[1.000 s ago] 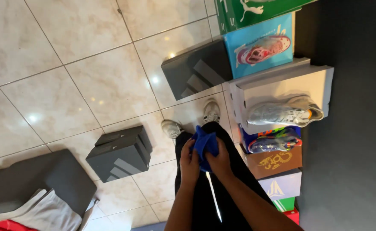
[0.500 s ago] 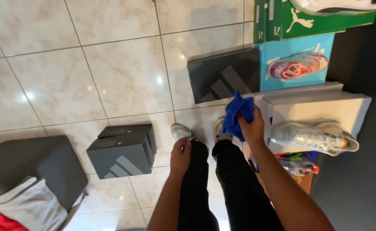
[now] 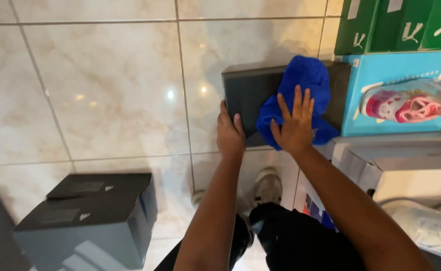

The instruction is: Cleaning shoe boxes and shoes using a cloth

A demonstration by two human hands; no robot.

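blue cloth [image 3: 300, 95] under right fingers [image 3: 296, 104] (flat on grey box [image 3: 245, 95])

Looking down at tiled floor w/ a dark grey shoebox [image 3: 248, 95] as landmark. Right hand [image 3: 294, 128] lies flat, fingers spread, on a blue cloth [image 3: 303, 80] draped over box's right part. Left hand [image 3: 229, 135] grips box's near-left corner. Turquoise shoebox [image 3: 381, 75] touches box's right side; green boxes [image 3: 396, 25] behind that. Another grey box [image 3: 95, 221] nearer, to left.
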